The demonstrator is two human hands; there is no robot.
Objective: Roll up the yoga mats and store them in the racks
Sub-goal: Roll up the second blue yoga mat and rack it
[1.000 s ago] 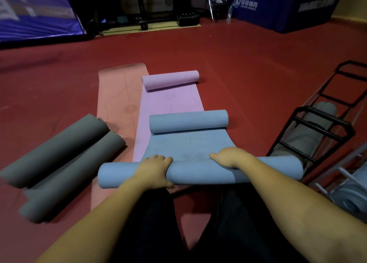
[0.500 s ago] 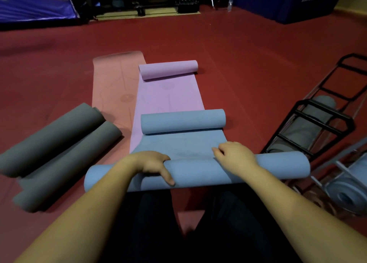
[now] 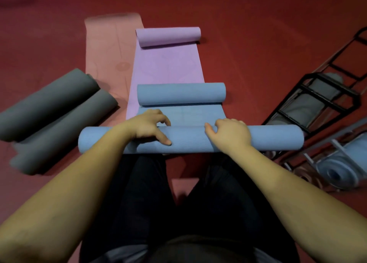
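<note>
While curled over the near blue roll (image 3: 268, 139) on the floor (image 3: 248, 34), left hand (image 3: 148, 126) and right hand (image 3: 230, 134) grip it; far roll (image 3: 181, 94) just ahead, grey rolls (image 3: 51, 108) left, rack (image 3: 317, 104) right.

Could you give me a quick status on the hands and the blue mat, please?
Left hand and right hand both curled over near blue roll. Flat strip remains before far blue roll. Nothing between them.

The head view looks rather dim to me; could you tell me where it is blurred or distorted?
Head view: dim overall; the grey rolled mats smear at the left edge; the black rack bows from wide-angle distortion; both hands on the blue roll stay fairly sharp.
</note>
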